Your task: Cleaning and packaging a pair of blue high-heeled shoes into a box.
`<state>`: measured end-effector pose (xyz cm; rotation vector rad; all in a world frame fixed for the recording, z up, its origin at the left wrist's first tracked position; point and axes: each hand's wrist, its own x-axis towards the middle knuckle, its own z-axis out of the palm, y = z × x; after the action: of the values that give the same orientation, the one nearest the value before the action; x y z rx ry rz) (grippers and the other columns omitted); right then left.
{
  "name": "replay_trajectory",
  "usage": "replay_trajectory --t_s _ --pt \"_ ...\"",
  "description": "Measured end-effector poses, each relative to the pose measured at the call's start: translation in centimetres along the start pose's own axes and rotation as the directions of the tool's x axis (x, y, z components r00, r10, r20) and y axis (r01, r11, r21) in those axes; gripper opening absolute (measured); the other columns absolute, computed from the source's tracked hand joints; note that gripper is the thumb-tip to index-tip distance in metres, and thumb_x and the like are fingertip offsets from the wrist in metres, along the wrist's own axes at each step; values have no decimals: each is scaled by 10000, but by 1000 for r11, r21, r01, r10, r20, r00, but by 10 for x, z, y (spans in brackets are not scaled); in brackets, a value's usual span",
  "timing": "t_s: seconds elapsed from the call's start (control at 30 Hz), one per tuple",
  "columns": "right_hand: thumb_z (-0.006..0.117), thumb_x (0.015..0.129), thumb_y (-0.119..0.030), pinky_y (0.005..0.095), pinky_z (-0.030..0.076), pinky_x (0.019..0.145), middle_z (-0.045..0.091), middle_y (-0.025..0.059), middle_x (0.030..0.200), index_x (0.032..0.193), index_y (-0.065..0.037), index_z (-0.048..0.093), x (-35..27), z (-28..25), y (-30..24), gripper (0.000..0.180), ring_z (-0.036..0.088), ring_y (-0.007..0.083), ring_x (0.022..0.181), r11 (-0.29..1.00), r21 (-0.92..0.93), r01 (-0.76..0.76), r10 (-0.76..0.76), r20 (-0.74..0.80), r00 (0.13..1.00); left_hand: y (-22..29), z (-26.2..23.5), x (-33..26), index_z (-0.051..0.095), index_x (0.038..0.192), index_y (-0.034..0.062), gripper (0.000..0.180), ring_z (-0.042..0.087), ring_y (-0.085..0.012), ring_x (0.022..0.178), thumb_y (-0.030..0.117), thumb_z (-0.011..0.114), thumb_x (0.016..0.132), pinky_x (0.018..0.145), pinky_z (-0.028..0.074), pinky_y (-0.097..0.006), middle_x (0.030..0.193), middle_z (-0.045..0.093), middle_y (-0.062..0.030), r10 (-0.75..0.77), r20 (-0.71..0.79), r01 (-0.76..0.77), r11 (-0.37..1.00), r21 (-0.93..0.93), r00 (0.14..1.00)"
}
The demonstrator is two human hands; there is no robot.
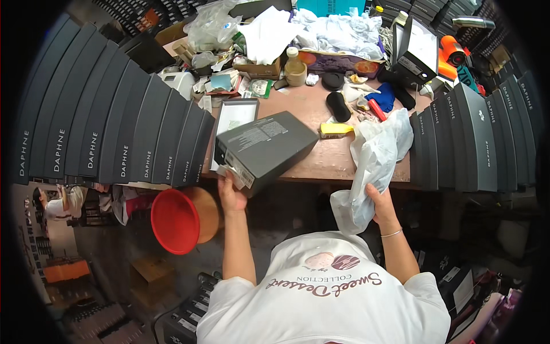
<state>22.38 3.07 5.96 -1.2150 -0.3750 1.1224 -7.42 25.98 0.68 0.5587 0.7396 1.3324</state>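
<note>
My left hand is closed on the near left corner of a dark grey shoebox, where small white labels or paper show by the fingers. The box lies tilted over the near edge of the table, a printed panel facing up. Partly under it is a shallow dark tray or lid with a white inside. My right hand grips a crumpled, translucent white plastic bag, which drapes over the table's front edge. Close beside the bag lies a yellow-handled brush.
Rows of dark shoeboxes stand left and right of the pink table. Behind are a bottle, a black oval object, a blue cloth and a carton of white paper. A red bin stands below left.
</note>
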Motion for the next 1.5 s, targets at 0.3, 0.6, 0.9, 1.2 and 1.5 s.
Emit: replay_trajectory --t_s 0.3,0.6,0.9,1.2,1.5 --pt "606 870 -401 375 482 856 571 164 1116 1260 60 435 58 36 -95 627 597 239 964 926 18 377 -378 23 926 -46 112 -25 580 882 39 95 593 -357 846 30 596 788 707 484 -434 869 540 -156 -503 745 -789 182 586 438" --pt "656 867 -271 300 468 847 593 51 1107 1246 -21 510 194 124 -15 477 565 136 974 997 -53 59 -41 303 952 -93 55 -17 579 920 -48 182 606 -376 824 111 615 839 725 484 -402 858 621 -204 -498 677 -547 402 734 542" --pt "715 719 -295 478 465 804 603 149 1035 1229 -88 536 187 88 139 579 593 332 944 177 -874 452 10 461 887 -69 80 52 587 1062 10 181 632 -275 797 60 545 893 731 494 -350 901 649 -161 -196 558 -487 315 814 806" --pt "648 720 -102 602 235 1046 424 152 1368 1169 -149 577 196 -43 2 457 361 341 1294 -358 -928 -97 -471 90 878 -118 90 102 474 1306 54 581 317 -347 1330 246 680 797 1079 164 -621 1368 411 -184 -577 728 -876 44 480 370" --pt "568 815 42 310 466 675 573 121 827 1013 -30 670 150 -61 -147 234 589 231 736 227 -957 181 -662 -15 750 -157 166 102 429 1359 68 627 464 -329 1220 490 531 907 1030 359 -438 1328 470 -201 -848 386 250 488 836 363"
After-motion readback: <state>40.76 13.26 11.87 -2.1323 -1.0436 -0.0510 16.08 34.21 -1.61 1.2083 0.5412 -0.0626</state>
